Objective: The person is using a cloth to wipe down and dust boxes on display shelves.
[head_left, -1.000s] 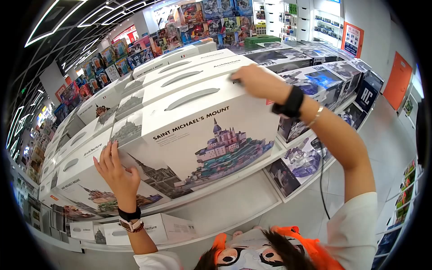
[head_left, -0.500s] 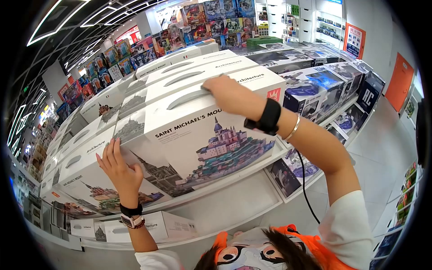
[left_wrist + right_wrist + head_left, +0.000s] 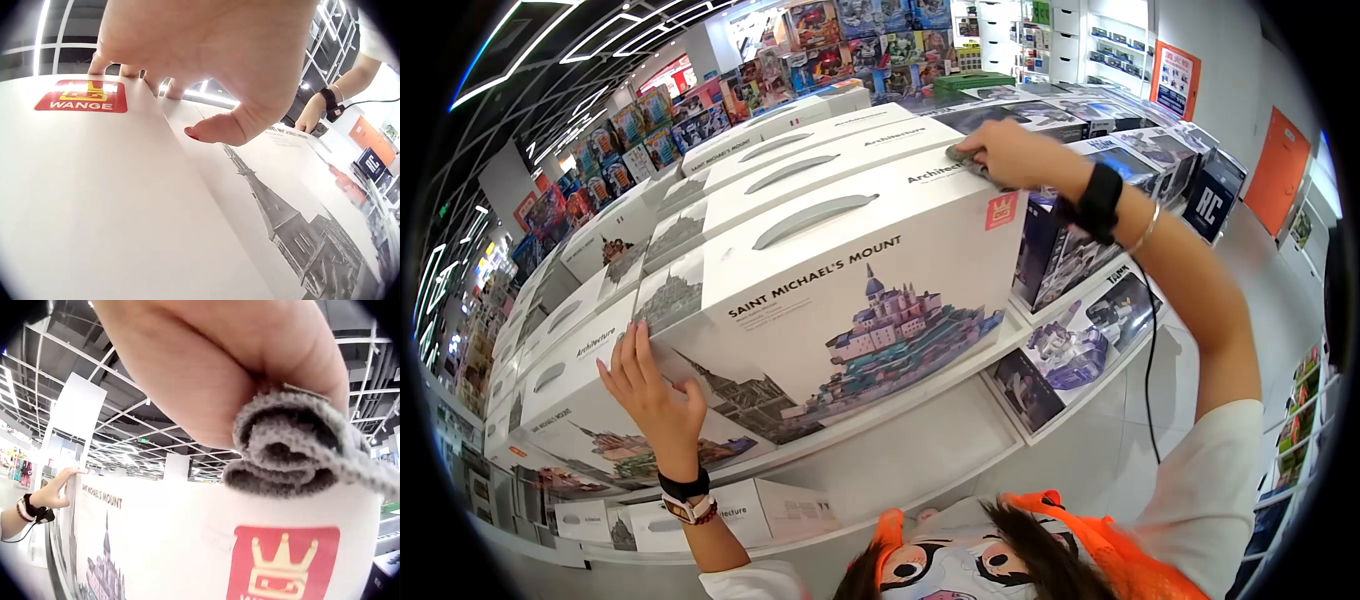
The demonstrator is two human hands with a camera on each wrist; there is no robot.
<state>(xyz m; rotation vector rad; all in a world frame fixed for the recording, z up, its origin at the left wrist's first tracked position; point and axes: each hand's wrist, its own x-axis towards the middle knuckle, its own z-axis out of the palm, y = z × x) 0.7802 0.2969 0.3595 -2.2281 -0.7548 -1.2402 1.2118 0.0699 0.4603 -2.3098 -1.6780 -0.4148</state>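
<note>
A large white box [image 3: 820,320] printed "SAINT MICHAEL'S MOUNT" stands at the front of the display, a grey handle [image 3: 815,222] on its top. My right hand [image 3: 1028,158] grips a folded grey cloth [image 3: 287,447] against the box top near its right end, by the "Architecture" lettering. In the right wrist view, the cloth's rolled folds bulge out beneath the palm, above a red crown logo [image 3: 284,562]. My left hand [image 3: 658,405] rests on the box's left front top edge, fingers spread over the edge and thumb along the front face.
More white boxes [image 3: 565,400] stand in rows to the left and behind. Toy vehicle boxes [image 3: 1140,165] fill the shelf at right, with another one [image 3: 1070,350] lower down. A white lower shelf [image 3: 920,450] holds further boxes. A black cable [image 3: 1150,370] hangs from the right wrist.
With the cloth, my right hand first moved left along the box top to the handle, then back right to the box's right end. My left hand stays at the edge.
</note>
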